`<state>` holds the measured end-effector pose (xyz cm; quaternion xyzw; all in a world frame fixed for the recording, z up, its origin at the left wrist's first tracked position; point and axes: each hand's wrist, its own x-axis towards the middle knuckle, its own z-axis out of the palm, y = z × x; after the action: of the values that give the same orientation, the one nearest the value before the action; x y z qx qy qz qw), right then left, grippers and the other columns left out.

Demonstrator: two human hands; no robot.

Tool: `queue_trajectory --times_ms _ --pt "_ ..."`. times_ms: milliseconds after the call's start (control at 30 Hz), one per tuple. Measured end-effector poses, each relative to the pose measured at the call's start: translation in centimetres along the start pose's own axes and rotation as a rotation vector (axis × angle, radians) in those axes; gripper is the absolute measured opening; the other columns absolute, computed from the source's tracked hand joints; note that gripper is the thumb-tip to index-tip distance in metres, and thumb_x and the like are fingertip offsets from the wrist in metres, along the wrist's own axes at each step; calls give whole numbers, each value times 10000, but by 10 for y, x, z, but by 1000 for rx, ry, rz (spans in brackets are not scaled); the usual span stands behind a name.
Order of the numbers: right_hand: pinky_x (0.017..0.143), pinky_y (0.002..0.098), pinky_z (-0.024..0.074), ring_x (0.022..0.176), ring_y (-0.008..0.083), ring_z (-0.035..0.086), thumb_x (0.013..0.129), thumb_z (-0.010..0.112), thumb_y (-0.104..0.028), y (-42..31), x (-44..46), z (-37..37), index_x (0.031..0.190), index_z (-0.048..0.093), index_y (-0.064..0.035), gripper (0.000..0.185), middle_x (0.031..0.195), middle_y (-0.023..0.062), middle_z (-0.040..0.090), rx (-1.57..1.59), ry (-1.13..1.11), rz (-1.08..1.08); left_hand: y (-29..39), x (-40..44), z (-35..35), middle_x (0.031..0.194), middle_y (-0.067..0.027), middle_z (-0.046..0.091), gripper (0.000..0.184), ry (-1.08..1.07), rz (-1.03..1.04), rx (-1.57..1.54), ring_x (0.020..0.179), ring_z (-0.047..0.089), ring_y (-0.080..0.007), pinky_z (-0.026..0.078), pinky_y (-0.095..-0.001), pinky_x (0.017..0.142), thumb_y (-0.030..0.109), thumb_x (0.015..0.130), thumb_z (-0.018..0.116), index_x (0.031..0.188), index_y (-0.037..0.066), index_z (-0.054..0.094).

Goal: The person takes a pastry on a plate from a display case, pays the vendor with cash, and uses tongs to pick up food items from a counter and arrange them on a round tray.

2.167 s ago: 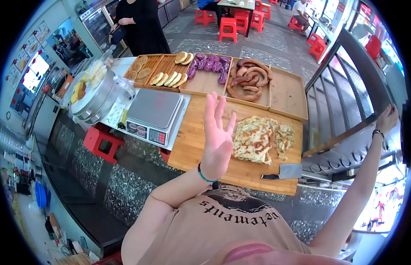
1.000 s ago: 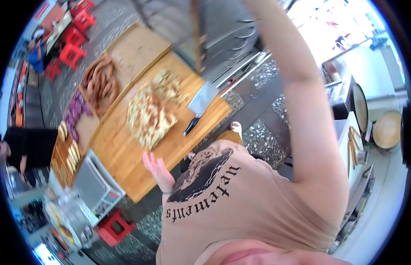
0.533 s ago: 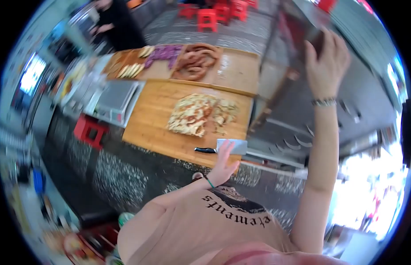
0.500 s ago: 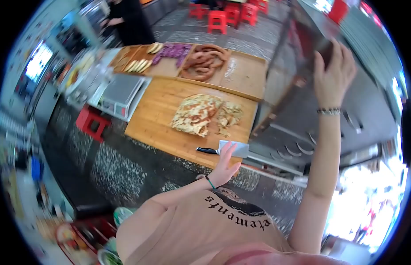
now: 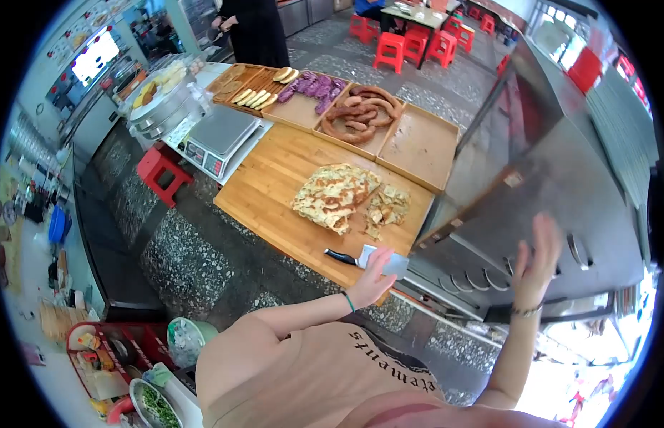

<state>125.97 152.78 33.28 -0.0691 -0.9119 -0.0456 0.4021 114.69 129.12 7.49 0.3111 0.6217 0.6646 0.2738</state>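
A cleaver (image 5: 394,265) with a black handle lies on the wooden cutting board (image 5: 267,192), close to its near edge. My left hand (image 5: 372,277) is open, its stretched fingers over the cleaver's blade; whether they press on it I cannot tell. Beyond the cleaver is a large, browned, layered flatbread (image 5: 332,196), with a pile of cut flatbread pieces (image 5: 387,208) at its right. My right hand (image 5: 537,260), slightly blurred, is raised in front of the steel cabinet (image 5: 539,192), open with nothing between thumb and fingers.
Wooden trays of sausages (image 5: 339,135), purple pieces (image 5: 321,89) and pale slices (image 5: 253,98) line the board's far side. A scale (image 5: 221,132) stands left, a red stool (image 5: 163,175) below it. A person in black (image 5: 257,32) stands farther back. A bowl of chopped greens (image 5: 155,405) is lower left.
My right hand has come down and nearer from high beside the steel cabinet. My left hand stays at the cleaver. The view has shifted, showing more of the tables and stools behind.
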Motion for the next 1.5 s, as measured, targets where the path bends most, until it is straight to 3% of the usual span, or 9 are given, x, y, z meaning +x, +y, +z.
queue_trajectory --times_ms 133,333,567,933,1100,1267,1333,1400,1500 --pt "683 367 489 753 299 608 751 642 -12 4 -139 -17 808 641 -47 66 788 110 614 253 -180 393 0 1 44 1410 -87 252 581 -101 36 64 1226 421 -221 367 -345 1001 65 901 520 1414 81 247" --pt "570 362 461 644 282 583 748 717 -165 27 -352 -102 695 575 -39 198 693 100 569 370 -279 1053 15 -4 197 1356 -120 354 551 -357 -297 22 1035 532 -162 449 -273 859 24 907 483 1408 59 255" --pt "584 390 451 625 296 581 899 539 -258 81 -521 -234 617 592 -80 338 633 104 574 168 -149 1484 -1 -35 509 1333 -122 366 565 -868 -31 -38 1095 510 -186 447 -308 914 34 871 534 1384 42 297" --pt "737 378 491 817 304 609 885 533 -140 359 -610 -272 978 607 -43 154 911 128 602 177 -137 1289 62 57 744 1353 -123 407 523 -791 275 7 1175 474 -213 368 -335 1004 -35 864 426 1374 26 325" --pt "872 398 486 1036 359 575 831 603 -178 505 -620 -242 1309 383 -75 536 1374 177 372 247 -346 1327 70 106 822 1330 -149 427 514 -702 215 -75 1184 463 -221 356 -356 1013 -11 871 439 1370 21 325" --pt "1022 434 374 1268 354 402 769 672 -222 655 -666 -218 1364 339 -80 697 1452 196 267 -25 -589 1355 78 129 870 1334 -145 416 510 -768 78 -40 1181 462 -219 341 -351 1020 -6 878 448 1370 18 316" --pt "1105 506 188 1366 308 247 796 614 -224 713 -688 -205 1398 313 -103 684 1477 156 254 -173 -739 1333 102 130 868 1153 -125 554 456 -913 -94 -25 1041 558 -209 415 -318 929 -43 855 443 1309 -23 397" --pt "1108 511 177 1372 293 243 846 523 -225 775 -705 -196 1402 313 -110 605 1486 135 248 -266 -875 1286 150 118 858 909 -100 642 386 -916 -237 -45 831 634 -216 488 -295 788 -47 794 503 1180 -63 510" --pt "1112 531 140 1388 278 208 870 474 -231 857 -737 -174 1409 310 -121 574 1503 118 213 -312 -907 1180 200 119 817 726 -107 632 151 -918 435 93 537 622 -207 495 -325 467 109 806 588 923 19 559"
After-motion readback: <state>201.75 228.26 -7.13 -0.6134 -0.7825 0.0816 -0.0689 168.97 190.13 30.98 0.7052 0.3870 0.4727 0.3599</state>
